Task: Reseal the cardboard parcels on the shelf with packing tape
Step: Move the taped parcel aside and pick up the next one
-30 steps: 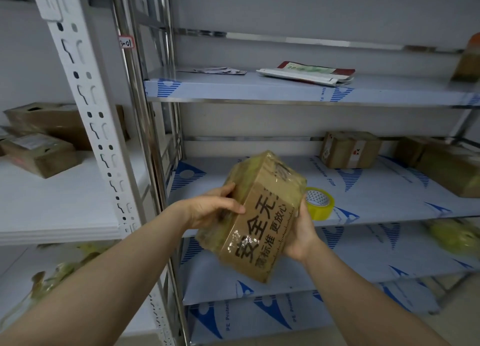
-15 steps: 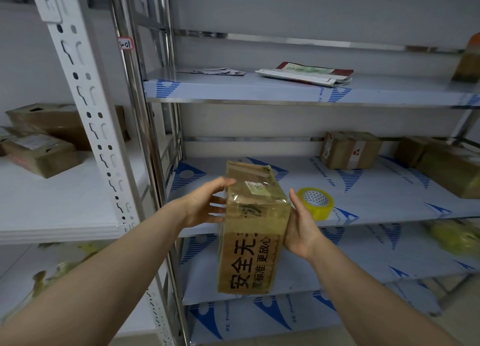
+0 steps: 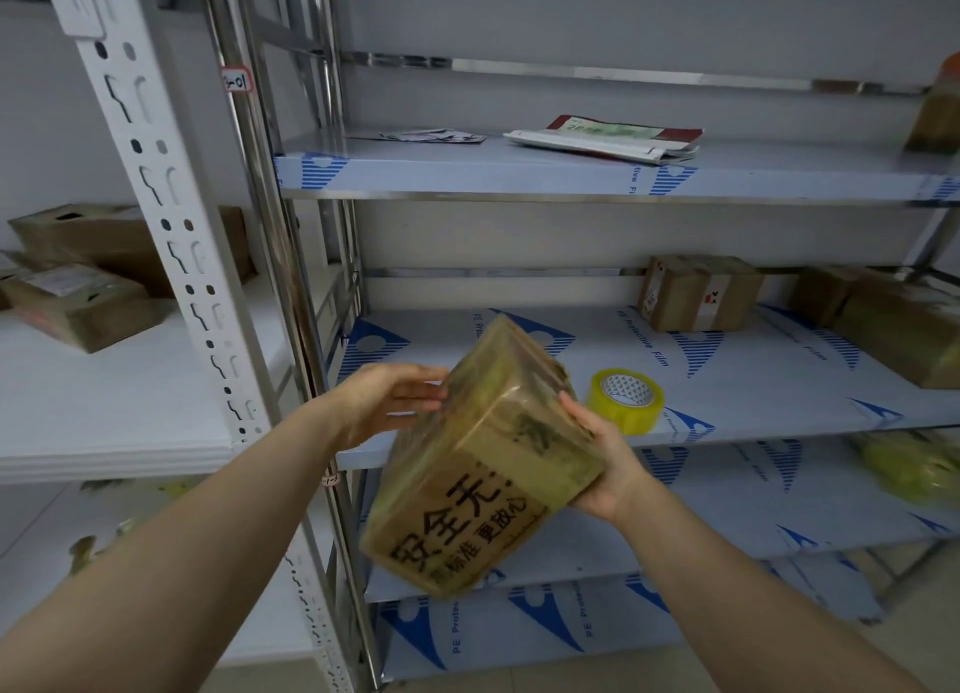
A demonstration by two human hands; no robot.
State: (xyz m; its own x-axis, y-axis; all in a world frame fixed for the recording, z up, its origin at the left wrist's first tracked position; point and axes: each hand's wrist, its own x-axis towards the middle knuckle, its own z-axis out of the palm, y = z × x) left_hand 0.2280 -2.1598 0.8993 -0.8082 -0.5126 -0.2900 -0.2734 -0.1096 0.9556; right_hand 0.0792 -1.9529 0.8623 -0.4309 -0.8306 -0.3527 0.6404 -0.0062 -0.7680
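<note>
A single head-worn wide-angle view looks forward and slightly down, close to the steel shelf (image 3: 779, 422), forearms entering from the frame's bottom.

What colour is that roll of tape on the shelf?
The tape roll is translucent yellow, seen in the head view.
</note>
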